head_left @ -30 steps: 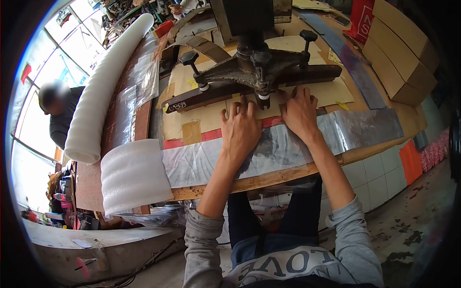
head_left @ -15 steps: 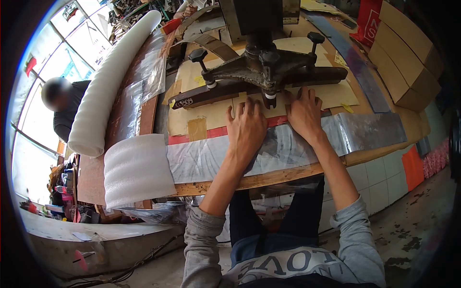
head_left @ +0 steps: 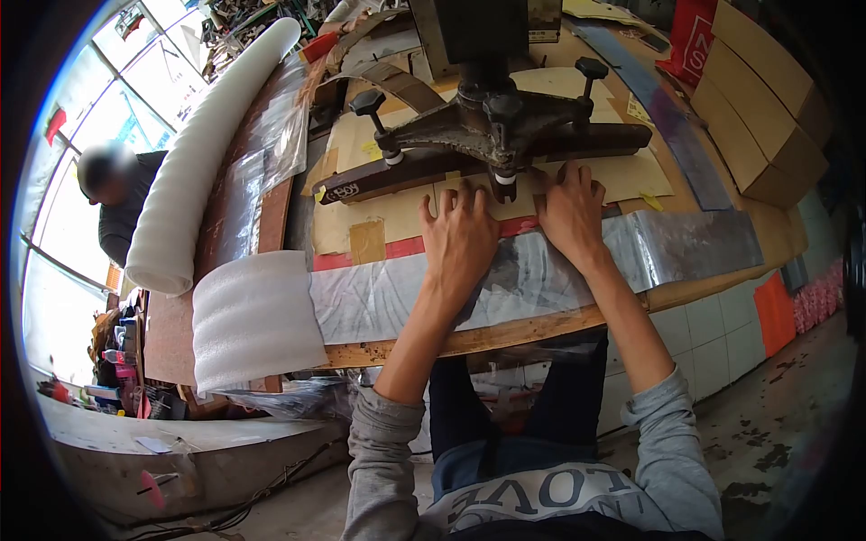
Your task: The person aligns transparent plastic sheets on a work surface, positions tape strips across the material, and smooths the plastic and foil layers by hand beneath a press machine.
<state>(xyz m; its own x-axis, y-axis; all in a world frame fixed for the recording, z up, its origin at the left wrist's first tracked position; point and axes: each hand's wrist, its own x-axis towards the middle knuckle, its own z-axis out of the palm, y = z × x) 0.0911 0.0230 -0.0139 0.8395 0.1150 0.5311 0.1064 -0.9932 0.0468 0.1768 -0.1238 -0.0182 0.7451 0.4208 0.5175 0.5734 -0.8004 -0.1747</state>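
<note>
A dark metal press head (head_left: pixel 492 135) with black knobs stands over a long dark bar (head_left: pixel 388 177) on tan card sheets (head_left: pixel 347 227). Both of my hands lie just in front of the bar, palms down. My left hand (head_left: pixel 458 230) rests with fingers spread on the card, left of the press's front foot. To the right of that foot, my right hand (head_left: pixel 572 212) has its fingers apart and bent, their tips at the bar's edge. A red strip (head_left: pixel 406 246) and a clear plastic sheet (head_left: pixel 370 298) run beneath my wrists.
White foam roll (head_left: pixel 203 162) along the left; a foam piece (head_left: pixel 257 320) at the front left corner. Folded cardboard (head_left: pixel 753 108) and a red bag (head_left: pixel 693 41) stand at the right. A person in dark clothes (head_left: pixel 126 212) is beyond the roll at the far left.
Since a second ago the whole view has shifted slightly, with the table and press a little further right. Against the bar and card, my hands have hardly moved.
</note>
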